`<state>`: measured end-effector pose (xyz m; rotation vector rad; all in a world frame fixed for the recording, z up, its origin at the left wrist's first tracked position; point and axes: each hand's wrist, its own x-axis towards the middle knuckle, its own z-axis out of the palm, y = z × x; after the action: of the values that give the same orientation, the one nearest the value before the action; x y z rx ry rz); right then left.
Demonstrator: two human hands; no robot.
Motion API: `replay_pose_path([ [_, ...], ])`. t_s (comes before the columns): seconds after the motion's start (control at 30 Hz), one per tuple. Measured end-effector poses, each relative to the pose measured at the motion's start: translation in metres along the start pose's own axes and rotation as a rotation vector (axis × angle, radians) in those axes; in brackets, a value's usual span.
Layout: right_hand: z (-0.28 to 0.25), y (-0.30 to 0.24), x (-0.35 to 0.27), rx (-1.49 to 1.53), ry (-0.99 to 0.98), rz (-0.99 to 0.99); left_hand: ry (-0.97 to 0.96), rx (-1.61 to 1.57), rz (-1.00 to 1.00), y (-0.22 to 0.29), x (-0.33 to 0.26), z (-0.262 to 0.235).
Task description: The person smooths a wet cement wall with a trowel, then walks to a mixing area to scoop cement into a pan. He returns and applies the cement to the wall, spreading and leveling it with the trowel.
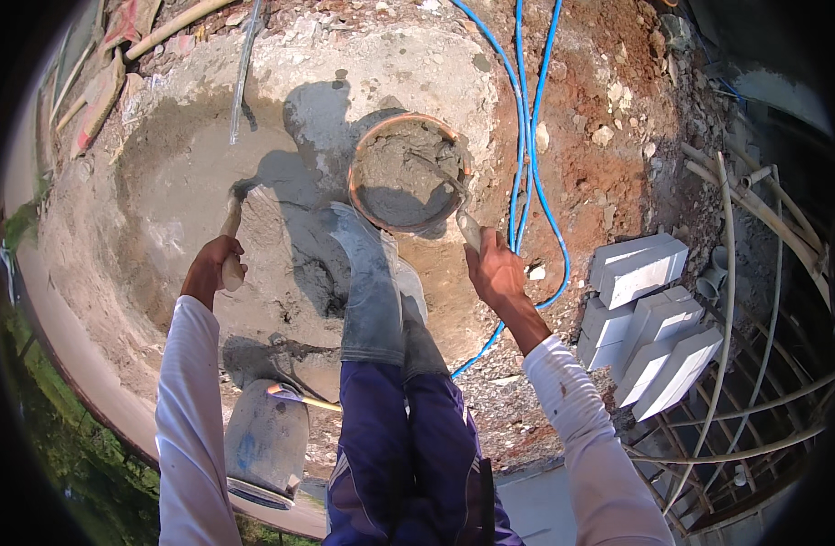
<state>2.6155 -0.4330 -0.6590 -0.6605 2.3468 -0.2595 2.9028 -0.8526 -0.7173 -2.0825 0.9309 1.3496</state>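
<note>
Left hand (222, 264) grips a wooden-handled tool (232, 223) left of the basin (409, 116), right hand (497, 272) a trowel (469, 228) at its right rim (levering there could spill mortar (390, 164)).

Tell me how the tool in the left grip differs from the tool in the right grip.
The left tool is over grey mortar on the ground; the right tool reaches into the round tub.
In the picture, the left tool's handle stands almost vertical; the right tool's slants up toward the left.
Both have pale handles, in the left grip and right grip.
</note>
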Motion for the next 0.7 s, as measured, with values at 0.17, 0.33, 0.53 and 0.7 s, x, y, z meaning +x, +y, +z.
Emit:
replay_pose_path([
  [0.17, 0.007, 0.004, -0.017, 0.063, 0.067, 0.147, 0.0, -0.009, -0.001, -0.015, 0.003, -0.028],
  [0.33, -0.012, -0.009, -0.022, 0.234, -0.009, 0.351, -0.038, -0.008, -0.019, -0.039, 0.009, -0.046],
  [0.53, -0.028, -0.04, 0.007, 0.176, -0.054, 0.504, -0.071, -0.072, -0.042, -0.058, 0.006, -0.043],
  [0.7, -0.073, -0.064, 0.09, -0.019, -0.064, 0.325, -0.054, -0.094, -0.034, -0.059, -0.003, -0.035],
])
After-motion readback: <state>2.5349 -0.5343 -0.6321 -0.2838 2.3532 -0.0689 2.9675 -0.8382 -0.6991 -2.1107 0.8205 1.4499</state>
